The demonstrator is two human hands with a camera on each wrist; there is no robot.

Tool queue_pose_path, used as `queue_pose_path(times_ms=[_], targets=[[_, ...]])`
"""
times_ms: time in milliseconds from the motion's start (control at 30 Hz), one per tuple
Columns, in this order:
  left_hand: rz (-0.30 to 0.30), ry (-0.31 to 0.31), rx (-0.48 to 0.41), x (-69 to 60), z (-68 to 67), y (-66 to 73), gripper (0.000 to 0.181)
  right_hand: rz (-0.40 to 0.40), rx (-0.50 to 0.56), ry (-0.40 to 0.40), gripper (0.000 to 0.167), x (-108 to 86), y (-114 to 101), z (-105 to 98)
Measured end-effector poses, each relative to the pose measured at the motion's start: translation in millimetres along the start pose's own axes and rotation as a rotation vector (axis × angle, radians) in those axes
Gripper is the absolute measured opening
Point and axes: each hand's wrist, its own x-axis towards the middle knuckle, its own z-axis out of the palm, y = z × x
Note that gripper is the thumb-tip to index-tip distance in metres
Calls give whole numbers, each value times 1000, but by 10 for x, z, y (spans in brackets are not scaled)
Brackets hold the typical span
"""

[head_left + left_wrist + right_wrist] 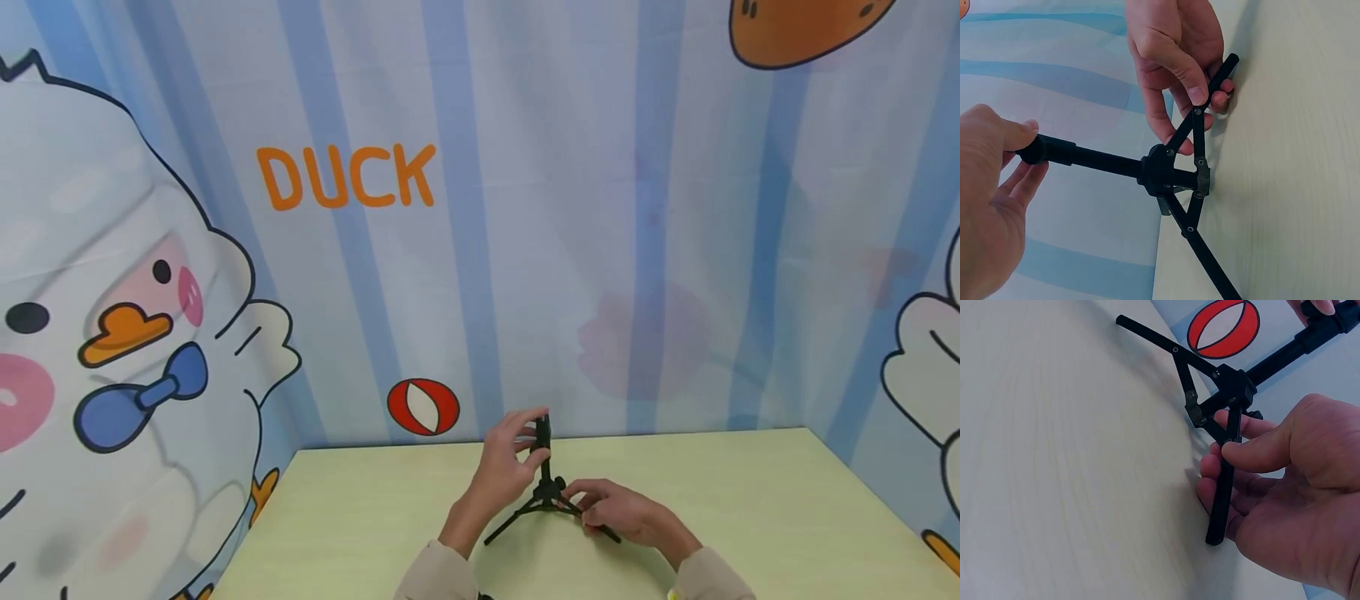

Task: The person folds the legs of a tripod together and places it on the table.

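Black mini tripod (548, 492) upright over pale table (750, 500), foot contact unclear; L hand (504, 462) grip closed round col. top (1060, 151), R hand (626, 510) grip pinching one splayed leg (1220, 506) w/ thumb & fingers.

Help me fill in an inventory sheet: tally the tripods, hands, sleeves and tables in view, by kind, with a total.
Tripod: 1
Left hand and right hand: 2 hands
Left sleeve and right sleeve: 2 sleeves
Table: 1
Total: 6
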Motion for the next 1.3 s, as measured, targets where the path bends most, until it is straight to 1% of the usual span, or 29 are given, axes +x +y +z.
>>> queue_pose_path(times_ms=[133, 367, 600, 733, 967, 1300], targets=[[-5, -14, -6, -12, 0, 6, 59, -8, 18, -18, 42, -19, 6, -13], [16, -19, -5, -8, 5, 5, 58, -33, 49, -15, 39, -46, 15, -12], [2, -24, 5, -12, 10, 18, 58, -42, 71, -6, 38, -52, 43, -16], [-6, -25, 3, -20, 3, 32, 58, -49, 66, -8, 37, -57, 47, -24], [3, -23, 6, -35, 11, 39, 58, -63, 60, -28, 40, -71, 66, -48], [23, -25, 32, -30, 24, 57, 58, -104, 120, -32, 43, -87, 92, -61]])
